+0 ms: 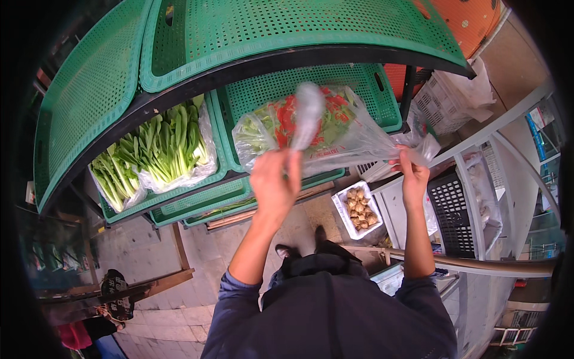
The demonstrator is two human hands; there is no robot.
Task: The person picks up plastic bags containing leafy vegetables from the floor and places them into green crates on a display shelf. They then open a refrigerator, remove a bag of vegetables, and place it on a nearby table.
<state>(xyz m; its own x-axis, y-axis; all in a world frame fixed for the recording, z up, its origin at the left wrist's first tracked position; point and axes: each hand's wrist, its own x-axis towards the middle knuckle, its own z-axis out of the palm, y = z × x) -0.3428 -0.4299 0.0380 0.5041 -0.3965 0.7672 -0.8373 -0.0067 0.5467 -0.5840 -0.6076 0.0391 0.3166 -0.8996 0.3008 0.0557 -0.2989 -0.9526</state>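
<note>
A large clear plastic bag [350,139] with red print lies before me, with leafy greens [251,130] showing through it. It rests in a green perforated plastic crate [381,96] on the lower shelf. My right hand [410,170] pinches the gathered end of the bag at its right side. In front of the bag, my left hand [274,179] is closed around a whitish elongated object [308,116] that sticks up from the fist. Motion blur hides what that object is. Part of the bag's middle is covered by it.
Bundled leafy greens [157,148] fill the crate at left. Empty green crates [291,27] stand on the upper shelf, whose dark front rail [269,63] overhangs the bag. A white foam box [336,202] of brownish round produce [360,210] sits low at right, near a black crate [450,211].
</note>
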